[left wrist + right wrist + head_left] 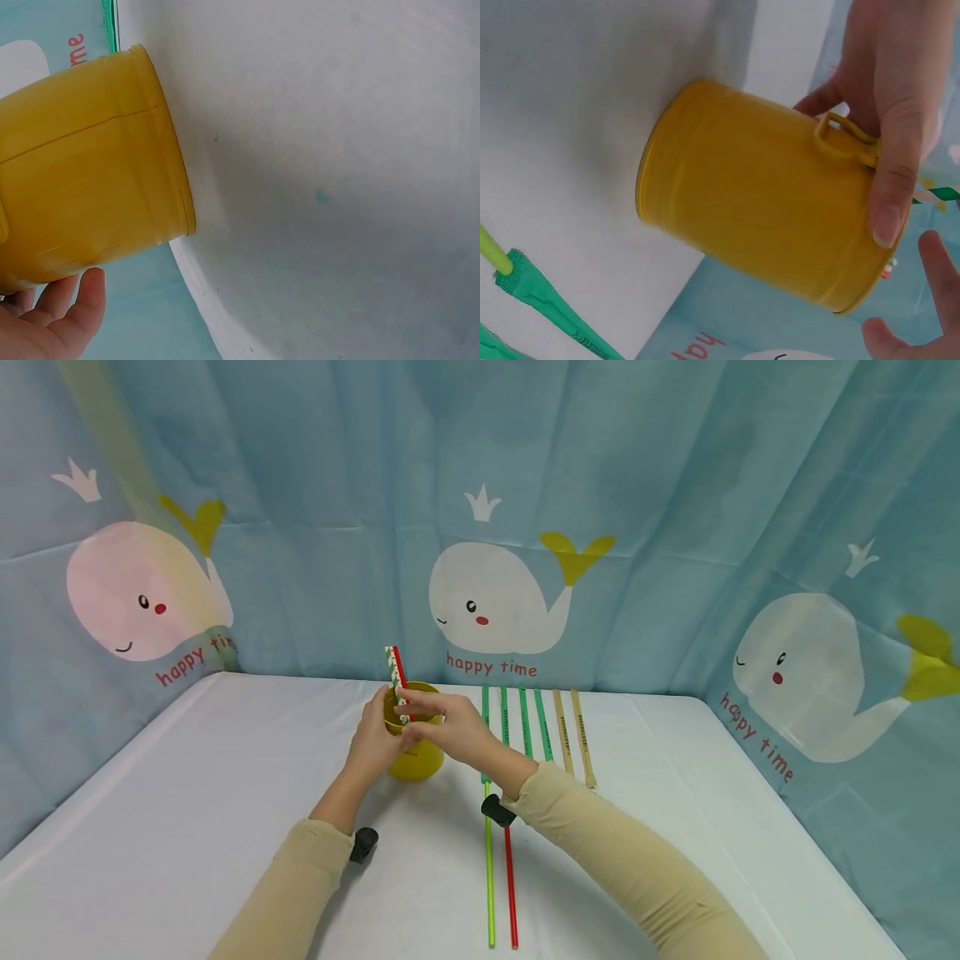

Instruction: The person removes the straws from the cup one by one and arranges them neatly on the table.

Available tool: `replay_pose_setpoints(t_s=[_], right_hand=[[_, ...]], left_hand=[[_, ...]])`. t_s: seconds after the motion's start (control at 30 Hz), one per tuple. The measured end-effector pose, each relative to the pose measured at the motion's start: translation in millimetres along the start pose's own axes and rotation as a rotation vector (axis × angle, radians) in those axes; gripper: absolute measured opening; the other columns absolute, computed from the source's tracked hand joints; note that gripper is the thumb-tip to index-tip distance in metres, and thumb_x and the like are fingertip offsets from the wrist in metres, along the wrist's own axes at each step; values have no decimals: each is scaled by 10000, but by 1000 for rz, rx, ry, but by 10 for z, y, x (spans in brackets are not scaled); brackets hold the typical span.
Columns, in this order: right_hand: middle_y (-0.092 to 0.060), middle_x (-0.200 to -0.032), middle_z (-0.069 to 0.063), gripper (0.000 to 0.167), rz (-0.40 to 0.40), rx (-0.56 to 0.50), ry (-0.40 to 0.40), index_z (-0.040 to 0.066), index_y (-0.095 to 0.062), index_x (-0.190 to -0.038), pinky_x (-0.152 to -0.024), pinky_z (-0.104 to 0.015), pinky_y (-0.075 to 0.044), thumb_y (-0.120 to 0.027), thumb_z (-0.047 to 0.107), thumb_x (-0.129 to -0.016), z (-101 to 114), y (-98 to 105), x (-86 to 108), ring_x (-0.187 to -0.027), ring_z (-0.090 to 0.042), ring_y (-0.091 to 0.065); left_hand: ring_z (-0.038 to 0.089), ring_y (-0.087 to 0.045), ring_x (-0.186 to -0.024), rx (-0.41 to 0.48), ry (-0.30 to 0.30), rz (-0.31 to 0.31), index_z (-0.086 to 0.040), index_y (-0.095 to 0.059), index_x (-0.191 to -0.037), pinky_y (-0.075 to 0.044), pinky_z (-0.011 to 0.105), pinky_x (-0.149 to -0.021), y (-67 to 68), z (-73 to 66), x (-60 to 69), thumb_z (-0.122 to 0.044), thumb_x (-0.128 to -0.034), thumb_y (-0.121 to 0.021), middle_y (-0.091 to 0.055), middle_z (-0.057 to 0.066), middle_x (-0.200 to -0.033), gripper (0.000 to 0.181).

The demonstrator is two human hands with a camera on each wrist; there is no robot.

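Observation:
A yellow cup (pixel 415 762) with a handle stands upright on the white table. My left hand (pixel 373 743) grips its side near the rim; in the right wrist view the left thumb lies over the cup (pixel 757 195) beside the handle. Patterned straws (pixel 394 670) in red, green and white rise out of the cup's mouth. My right hand (pixel 457 727) is at the rim by the straws, its thumb and finger spread apart in the right wrist view. The left wrist view shows left fingertips (pixel 93 289) against the cup (pixel 82 165).
Several green-wrapped strips (pixel 525 718) and two tan ones (pixel 582 735) lie in a row right of the cup. A lime stick (pixel 491 877) and a red stick (pixel 511 885) extend toward the front. A blue whale-print curtain (pixel 660 527) surrounds the table (pixel 187 810).

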State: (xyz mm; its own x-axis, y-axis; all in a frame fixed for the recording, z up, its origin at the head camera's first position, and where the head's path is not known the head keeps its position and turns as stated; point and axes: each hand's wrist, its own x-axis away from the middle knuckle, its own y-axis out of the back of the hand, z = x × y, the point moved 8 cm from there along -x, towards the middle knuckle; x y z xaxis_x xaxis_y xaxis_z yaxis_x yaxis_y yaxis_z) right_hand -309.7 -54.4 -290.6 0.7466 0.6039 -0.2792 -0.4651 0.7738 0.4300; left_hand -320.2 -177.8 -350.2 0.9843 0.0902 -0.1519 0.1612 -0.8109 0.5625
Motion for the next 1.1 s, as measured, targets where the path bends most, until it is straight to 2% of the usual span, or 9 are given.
replay_pose_setpoints(t_s=[0.23,0.43,0.53,0.67,0.8,1.03,1.1], right_hand=[[-707,-1085,-116,359,-48,37,68,7,-623,-1283,-820,-239,-529,-646,46,-927,51,62,30,-1010,-199,-628],[-700,-1121,-121,277,-94,40,106,-16,-672,-1197,-919,-302,-504,-637,54,-931,85,210,132,-1096,-225,-603],[-705,-1102,-123,228,-126,20,134,-18,-704,-1133,-928,-311,-506,-653,35,-916,116,313,202,-1107,-211,-615],[-708,-1080,-135,187,-177,-38,183,-40,-716,-1076,-886,-315,-533,-653,-6,-904,171,477,292,-1043,-241,-646],[-717,-1042,-119,179,-216,-177,194,-98,-690,-1067,-899,-348,-532,-633,-40,-908,198,651,367,-1017,-300,-650],[-725,-968,54,199,-327,-292,216,-145,-649,-1088,-919,-324,-512,-614,-60,-911,281,989,535,-1009,-139,-638],[-726,-967,59,178,-349,-330,232,-99,-677,-1073,-890,-300,-517,-599,-71,-915,307,1069,581,-989,-139,-646]], left_hand=[[439,-290,-1361,23,-1,-13,-43,-91,-1545,-274,614,-1084,-11,6,-8,-494,-860,-679,-205,257,-1527,1009],[419,-321,-1338,46,-6,-28,-57,-128,-1537,-277,601,-1091,-18,-3,-4,-416,-857,-729,-262,249,-1489,976],[417,-321,-1338,53,1,-30,-50,-120,-1538,-271,590,-1099,-18,-10,4,-375,-862,-739,-262,250,-1486,973],[408,-335,-1325,72,0,-33,-58,-127,-1537,-283,581,-1098,-20,-24,7,-366,-861,-744,-275,241,-1475,966],[403,-341,-1320,77,4,-39,-55,-126,-1539,-290,579,-1095,-19,-8,-1,-371,-853,-753,-278,235,-1476,982],[405,-316,-1340,79,21,-30,-55,-90,-1548,-280,575,-1101,-25,13,-3,-391,-841,-761,-240,234,-1508,1031],[399,-315,-1342,83,25,-28,-58,-90,-1549,-281,568,-1104,-23,19,-1,-382,-843,-762,-236,226,-1514,1027]])
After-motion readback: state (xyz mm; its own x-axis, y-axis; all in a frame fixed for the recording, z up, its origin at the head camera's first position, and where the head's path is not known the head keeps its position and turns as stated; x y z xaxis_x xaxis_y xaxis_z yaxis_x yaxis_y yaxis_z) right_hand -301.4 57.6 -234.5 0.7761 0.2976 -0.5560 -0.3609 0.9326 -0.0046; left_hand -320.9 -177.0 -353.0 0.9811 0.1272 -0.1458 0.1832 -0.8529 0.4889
